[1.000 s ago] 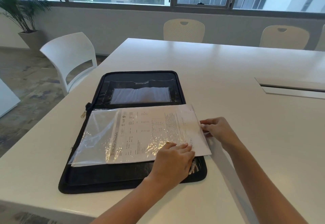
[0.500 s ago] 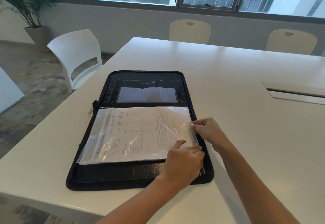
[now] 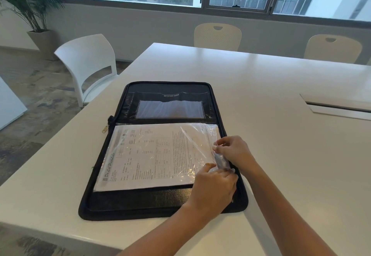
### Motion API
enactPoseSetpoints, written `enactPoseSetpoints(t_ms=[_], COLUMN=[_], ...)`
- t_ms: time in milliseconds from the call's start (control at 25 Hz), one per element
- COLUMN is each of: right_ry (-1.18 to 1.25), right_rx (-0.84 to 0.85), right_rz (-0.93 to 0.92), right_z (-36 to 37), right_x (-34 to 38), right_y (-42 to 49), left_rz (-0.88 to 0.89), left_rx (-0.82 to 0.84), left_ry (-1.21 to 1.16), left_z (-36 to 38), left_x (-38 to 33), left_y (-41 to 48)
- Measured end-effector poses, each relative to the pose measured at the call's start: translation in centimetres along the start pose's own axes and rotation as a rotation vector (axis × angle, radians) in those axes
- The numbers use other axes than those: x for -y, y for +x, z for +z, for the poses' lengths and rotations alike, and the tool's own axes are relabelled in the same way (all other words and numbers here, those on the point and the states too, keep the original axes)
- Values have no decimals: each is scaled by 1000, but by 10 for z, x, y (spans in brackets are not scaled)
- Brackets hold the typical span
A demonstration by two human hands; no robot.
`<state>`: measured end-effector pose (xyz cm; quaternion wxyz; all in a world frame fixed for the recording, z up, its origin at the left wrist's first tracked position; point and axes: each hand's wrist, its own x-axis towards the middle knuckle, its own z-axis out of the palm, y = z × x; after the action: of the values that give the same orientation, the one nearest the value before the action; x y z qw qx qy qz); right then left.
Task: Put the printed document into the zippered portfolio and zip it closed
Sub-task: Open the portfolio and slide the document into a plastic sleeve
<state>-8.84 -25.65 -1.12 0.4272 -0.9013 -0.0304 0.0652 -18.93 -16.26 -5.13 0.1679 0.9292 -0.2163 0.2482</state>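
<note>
A: The left hand [image 3: 213,188], nearest of all, lies knuckles-up on the near right corner of the printed document [image 3: 152,155], fingers curled and pressing the clear sleeve [image 3: 197,135] down. Whether it pinches the plastic or only pins it, I cannot tell.

B: And the right hand [image 3: 232,152]?

A: Just beyond, touching the same right edge. Its fingertips [image 3: 217,147] are closed in a pinch on the sleeve's open end, where the film bunches and shines.

B: So how should this step go?

A: I'd judge the sheet is being settled inside the sleeve. Keep the near hand flat as an anchor, smooth the film outward with the other, and see that no plastic overhangs the zipper track on the right, or the teeth may snag it.

B: How does the paper look?

A: White, densely printed, with tables across the middle and a script heading along its left edge. It lies flat on the near half of the zippered portfolio [image 3: 140,203], which is spread open on the white table [image 3: 281,135].

B: Farther back?

A: The far half shows a mesh pocket [image 3: 170,109] under a printed label. The brass zipper pull [image 3: 105,128] hangs at the left by the spine, so closing is not yet begun.
</note>
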Motion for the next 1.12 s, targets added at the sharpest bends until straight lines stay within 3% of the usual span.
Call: enactPoseSetpoints(t_ms=[200,400,680,880,1000,1120], right_ry=[-17,-247,-372,-361,-406,-437], right_rx=[-97,-208,-278,-231,-153,-178], right_rz=[-7,-64,-109,4,116,182], right_z=[-3,0,-5,-14,-16,-15], right_x=[-9,-13,-21,-23,-26,-24], right_y=[-7,-16,-34,-62,-86,-107], left_rz=[-26,-6,27,-257,-441,-490], left_rx=[13,68,81,170,146,169], left_ry=[-25,-26,-126,-181,-47,54], left_z=[-1,-7,-32,-62,-81,-91], left_x=[-1,-4,13,93,159,203], left_y=[-1,-1,-3,19,27,30])
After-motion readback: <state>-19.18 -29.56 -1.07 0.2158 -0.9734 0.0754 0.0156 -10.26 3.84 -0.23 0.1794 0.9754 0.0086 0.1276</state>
